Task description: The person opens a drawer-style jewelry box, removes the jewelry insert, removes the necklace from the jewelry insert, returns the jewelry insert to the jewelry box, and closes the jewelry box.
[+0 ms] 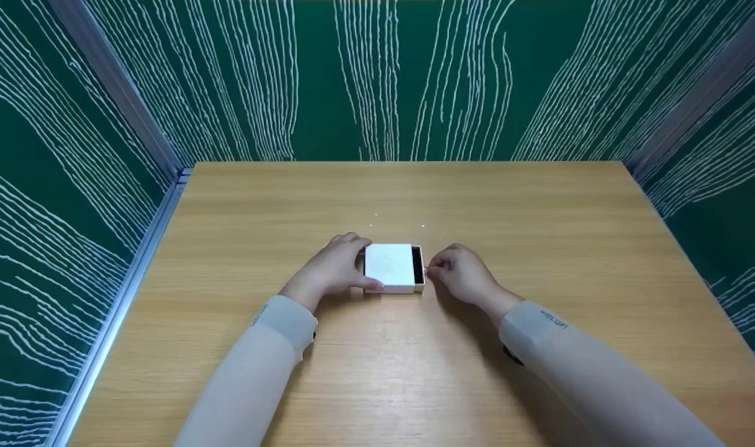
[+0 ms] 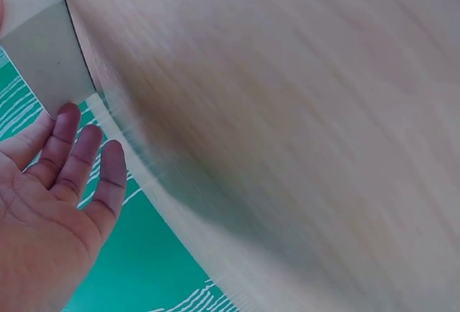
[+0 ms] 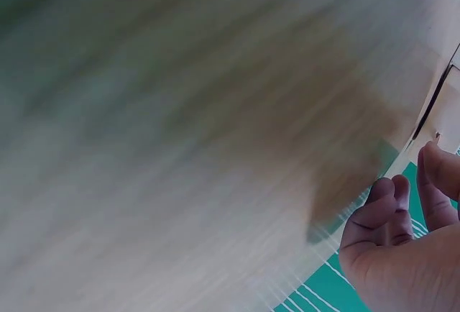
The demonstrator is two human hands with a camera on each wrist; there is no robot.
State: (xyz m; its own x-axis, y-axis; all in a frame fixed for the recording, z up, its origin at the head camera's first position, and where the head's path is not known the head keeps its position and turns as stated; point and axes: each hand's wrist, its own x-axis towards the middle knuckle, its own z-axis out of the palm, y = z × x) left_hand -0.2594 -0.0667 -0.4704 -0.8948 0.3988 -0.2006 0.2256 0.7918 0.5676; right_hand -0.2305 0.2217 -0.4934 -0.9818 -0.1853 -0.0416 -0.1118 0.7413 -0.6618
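Note:
A small white sliding box (image 1: 388, 264) lies on the wooden table, its inner drawer (image 1: 423, 279) pulled a little out to the right and showing a dark inside. My left hand (image 1: 337, 267) grips the outer sleeve from the left, thumb at the near edge and fingers at the far one. In the left wrist view, fingertips of that hand (image 2: 54, 190) touch the box's side (image 2: 57, 60). On the other side, my right hand (image 1: 467, 273) pinches a small pull tab (image 3: 437, 138) at the drawer's end, between thumb and index finger. The other right-hand fingers are curled.
The wooden table (image 1: 508, 205) stretches around the box on all sides. A few tiny white specks (image 1: 371, 224) lie beyond it. Green panels with white wavy lines (image 1: 315, 81) stand behind and at both sides, with metal posts (image 1: 129, 87) at the corners.

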